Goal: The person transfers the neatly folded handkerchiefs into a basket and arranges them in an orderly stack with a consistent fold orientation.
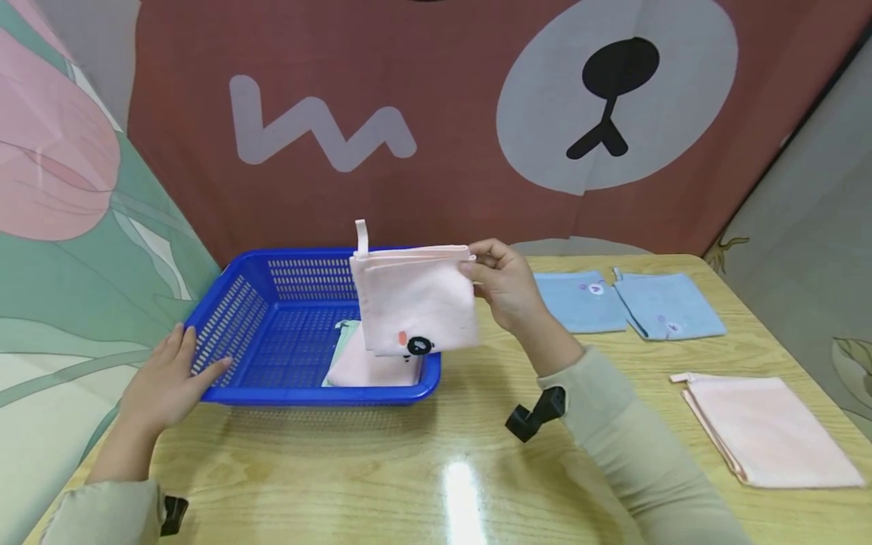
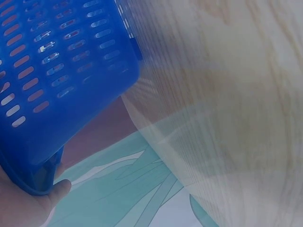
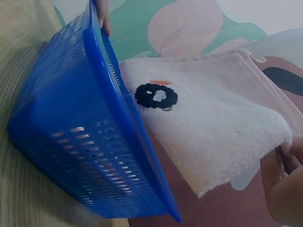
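My right hand (image 1: 506,284) pinches the right edge of a folded pale pink towel (image 1: 418,303) and holds it up over the right part of a blue plastic basket (image 1: 313,395). The towel has a hanging loop at its upper left and a black embroidered patch (image 3: 156,96) near its lower edge. My left hand (image 1: 163,382) grips the basket's rim at the near left corner; in the left wrist view its thumb (image 2: 60,188) shows beside the rim. Inside the basket, at the right, a pink folded towel (image 1: 371,369) lies over a mint green one (image 1: 345,337), partly hidden by the held towel.
Two folded blue towels (image 1: 579,303) (image 1: 671,306) lie side by side on the wooden table (image 1: 381,469), right of my right hand. Another folded pink towel (image 1: 773,431) lies nearer, at the right edge. A printed cloth (image 1: 450,189) hangs behind the table.
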{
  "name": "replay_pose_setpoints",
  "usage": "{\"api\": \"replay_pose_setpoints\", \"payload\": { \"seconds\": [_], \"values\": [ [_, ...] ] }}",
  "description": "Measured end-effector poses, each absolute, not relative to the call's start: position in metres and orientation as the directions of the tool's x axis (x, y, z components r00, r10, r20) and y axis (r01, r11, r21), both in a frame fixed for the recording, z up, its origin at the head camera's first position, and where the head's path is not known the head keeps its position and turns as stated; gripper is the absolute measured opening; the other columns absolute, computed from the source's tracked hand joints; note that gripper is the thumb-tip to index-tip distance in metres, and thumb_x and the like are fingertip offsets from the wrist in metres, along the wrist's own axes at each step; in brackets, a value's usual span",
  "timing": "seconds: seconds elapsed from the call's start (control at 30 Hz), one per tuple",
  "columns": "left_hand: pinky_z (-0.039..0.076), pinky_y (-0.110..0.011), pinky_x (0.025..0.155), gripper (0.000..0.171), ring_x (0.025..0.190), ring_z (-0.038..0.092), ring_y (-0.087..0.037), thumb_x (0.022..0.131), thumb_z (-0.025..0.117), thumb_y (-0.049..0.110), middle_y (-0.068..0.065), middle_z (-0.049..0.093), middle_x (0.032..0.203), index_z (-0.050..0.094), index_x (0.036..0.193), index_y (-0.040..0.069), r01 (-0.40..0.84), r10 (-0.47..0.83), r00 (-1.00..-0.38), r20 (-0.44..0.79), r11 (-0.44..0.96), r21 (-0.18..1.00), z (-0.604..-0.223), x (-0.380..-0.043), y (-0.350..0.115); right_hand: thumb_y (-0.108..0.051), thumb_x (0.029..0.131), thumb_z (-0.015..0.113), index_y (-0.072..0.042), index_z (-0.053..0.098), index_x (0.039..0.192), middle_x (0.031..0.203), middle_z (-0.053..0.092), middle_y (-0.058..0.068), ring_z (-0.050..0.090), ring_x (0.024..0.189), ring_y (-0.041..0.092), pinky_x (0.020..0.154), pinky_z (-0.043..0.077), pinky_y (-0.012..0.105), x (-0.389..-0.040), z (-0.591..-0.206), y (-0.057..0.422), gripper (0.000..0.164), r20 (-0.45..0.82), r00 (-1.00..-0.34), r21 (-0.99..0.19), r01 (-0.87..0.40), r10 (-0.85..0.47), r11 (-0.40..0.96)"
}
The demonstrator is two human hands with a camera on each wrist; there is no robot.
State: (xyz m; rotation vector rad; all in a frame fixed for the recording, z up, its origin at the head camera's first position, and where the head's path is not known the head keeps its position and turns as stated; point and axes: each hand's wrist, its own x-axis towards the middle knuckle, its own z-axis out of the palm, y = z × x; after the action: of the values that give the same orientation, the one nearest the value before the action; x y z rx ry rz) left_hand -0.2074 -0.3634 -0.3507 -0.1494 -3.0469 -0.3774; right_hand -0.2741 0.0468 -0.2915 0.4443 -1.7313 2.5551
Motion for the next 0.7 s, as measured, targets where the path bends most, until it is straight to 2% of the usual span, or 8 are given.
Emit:
{"api": "replay_pose_setpoints", "payload": {
  "seconds": [0.7],
  "values": [
    [0.008, -0.059, 0.094, 0.078, 0.121, -0.003, -0.048, 0.091, 0.031, 0.044, -0.037, -0.003, 0.132, 0.003, 0.130, -0.018, 0.107, 0.089, -0.992, 0.087, 0.967, 0.232, -0.350, -0.207, -0.361, 0.014, 0.080, 0.048, -0.016, 0.058, 0.071, 0.065, 0.056, -0.001, 0.053, 0.057, 0.008, 0.049, 0.045, 0.020, -0.275, -0.293, 0.020, 0.033, 0.231, -0.965, -0.902, -0.163, -0.128, -0.400]
  ]
}}
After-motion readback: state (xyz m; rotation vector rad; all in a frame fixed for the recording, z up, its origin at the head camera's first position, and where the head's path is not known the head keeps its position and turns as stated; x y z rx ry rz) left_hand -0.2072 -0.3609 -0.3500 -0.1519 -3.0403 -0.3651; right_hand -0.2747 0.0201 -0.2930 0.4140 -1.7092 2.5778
